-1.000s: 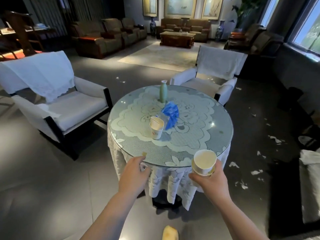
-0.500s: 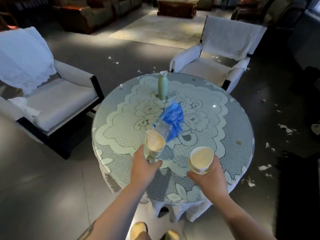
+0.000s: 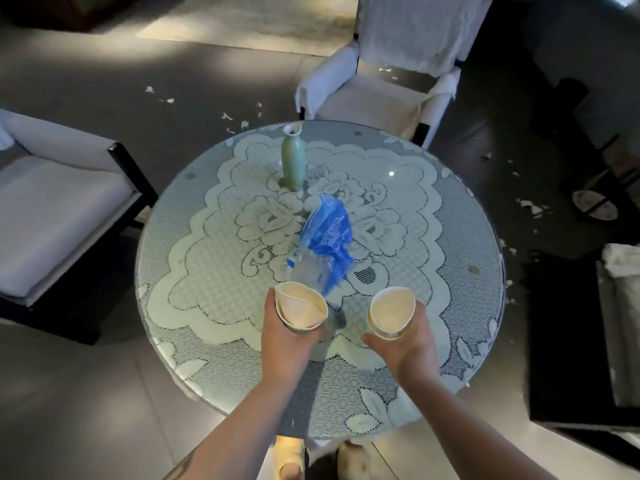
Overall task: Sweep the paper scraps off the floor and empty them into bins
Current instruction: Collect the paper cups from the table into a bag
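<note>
The left hand [image 3: 289, 336] now grips a crushed paper cup [image 3: 300, 308] it has just lifted off the counter [image 3: 194, 271]; half a second earlier it was only closing on it. The right hand [image 3: 405, 337] still holds the other cup [image 3: 392, 312], fingers curled round it. Both hands are full, so sweeping seems deferred: the paper scraps [image 3: 528, 206] remain on the floor [image 3: 86, 393] beside the counter.
</note>
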Available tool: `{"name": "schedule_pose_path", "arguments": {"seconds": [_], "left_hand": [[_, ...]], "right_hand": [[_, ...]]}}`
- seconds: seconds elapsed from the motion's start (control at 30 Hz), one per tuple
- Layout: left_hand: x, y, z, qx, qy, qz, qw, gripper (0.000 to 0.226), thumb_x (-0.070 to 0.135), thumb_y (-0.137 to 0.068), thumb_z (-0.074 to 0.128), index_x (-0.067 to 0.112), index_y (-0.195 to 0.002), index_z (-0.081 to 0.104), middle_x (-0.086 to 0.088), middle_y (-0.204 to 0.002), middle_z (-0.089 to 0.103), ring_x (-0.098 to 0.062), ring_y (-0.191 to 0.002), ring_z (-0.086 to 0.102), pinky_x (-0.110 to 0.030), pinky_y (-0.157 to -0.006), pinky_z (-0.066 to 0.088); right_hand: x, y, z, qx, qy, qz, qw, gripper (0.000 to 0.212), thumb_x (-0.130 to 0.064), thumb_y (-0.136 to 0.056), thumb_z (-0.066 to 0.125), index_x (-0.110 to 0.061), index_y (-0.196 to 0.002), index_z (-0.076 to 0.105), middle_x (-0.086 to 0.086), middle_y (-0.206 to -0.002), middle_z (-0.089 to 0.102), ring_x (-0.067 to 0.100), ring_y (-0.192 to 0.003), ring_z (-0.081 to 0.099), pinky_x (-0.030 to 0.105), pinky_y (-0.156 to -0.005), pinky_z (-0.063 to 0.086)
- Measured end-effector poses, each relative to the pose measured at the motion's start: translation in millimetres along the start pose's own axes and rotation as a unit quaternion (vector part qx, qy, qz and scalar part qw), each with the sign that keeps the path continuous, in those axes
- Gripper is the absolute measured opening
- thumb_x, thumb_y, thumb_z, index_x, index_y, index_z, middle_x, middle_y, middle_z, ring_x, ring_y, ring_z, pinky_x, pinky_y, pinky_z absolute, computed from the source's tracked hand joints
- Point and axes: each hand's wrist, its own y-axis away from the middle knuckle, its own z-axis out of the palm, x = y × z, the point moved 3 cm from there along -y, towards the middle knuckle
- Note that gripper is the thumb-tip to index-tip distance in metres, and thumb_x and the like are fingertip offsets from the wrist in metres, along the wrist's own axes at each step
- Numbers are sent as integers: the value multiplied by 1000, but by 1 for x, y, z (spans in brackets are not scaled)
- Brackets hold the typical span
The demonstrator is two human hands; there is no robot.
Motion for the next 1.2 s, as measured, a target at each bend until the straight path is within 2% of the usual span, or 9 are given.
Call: {"name": "schedule_pose_path", "arguments": {"seconds": [0.13,0.27,0.47,0.6,0.73,0.8,0.93,1.03,1.2], "left_hand": [[1,-5,-3,-14,2,0,1000,76,12,-62,92,34,-117,44,23,-104,56,5,-92,54,-6,-67,38],[-5,-9,-16,-12,-19,15,1000,66,15,-67,91,36,-110,46,19,-100,60,12,-89,52,-1,-64,39],[-14,-14,-35,-11,-14,16,1000,67,11,-67,90,31,-115,48,19,-102,60,9,-92,54,-6,-66,41],[-13,-15,-45,-4,-11,23,1000,68,15,-66,91,28,-117,49,16,-105,62,7,-96,55,-12,-69,40],[2,-15,-57,25,13,33,999,64,21,-66,92,28,-114,51,13,-103,64,-1,-95,60,-19,-71,44],[19,-13,-61,28,37,49,998,65,24,-64,94,29,-114,53,12,-103,66,4,-92,61,-19,-74,45],[62,-9,-58,-5,63,96,993,72,25,-58,96,29,-117,56,14,-105,68,5,-95,62,-14,-79,47],[85,-4,-50,-47,76,130,987,70,15,-60,95,29,-117,56,17,-105,69,5,-99,63,-8,-79,47],[91,8,-38,-152,68,156,974,67,19,-61,87,25,-120,56,17,-108,69,-2,-103,65,-15,-83,50]], "right_hand": [[-3,0,10,13,3,-5,1000,89,-20,-54,93,-15,-127,44,0,-115,53,21,-109,51,39,-93,45],[-7,2,19,7,3,-2,1000,91,-20,-54,94,-16,-129,44,1,-119,55,18,-107,51,29,-86,42],[-13,10,31,-52,24,2,998,93,-23,-56,91,-19,-133,38,-1,-122,50,21,-112,51,35,-91,46],[-21,12,35,-74,33,-6,997,90,-25,-60,90,-19,-133,37,-4,-119,48,17,-111,49,28,-88,42],[-29,15,47,-109,30,-13,993,88,-26,-61,88,-25,-132,37,-9,-116,47,14,-109,49,30,-89,44],[-34,16,53,-116,45,-23,992,87,-28,-60,88,-25,-131,37,-10,-116,48,13,-109,50,28,-86,44],[-45,15,61,-146,51,-42,987,88,-34,-60,87,-27,-130,34,-12,-116,45,10,-103,49,26,-77,41],[-54,16,59,-172,39,-68,982,92,-37,-61,86,-26,-134,31,-13,-119,39,8,-109,46,25,-82,41],[-55,12,43,-173,42,-96,979,96,-36,-60,86,-26,-139,33,-11,-128,42,4,-111,45,24,-89,43]]}}
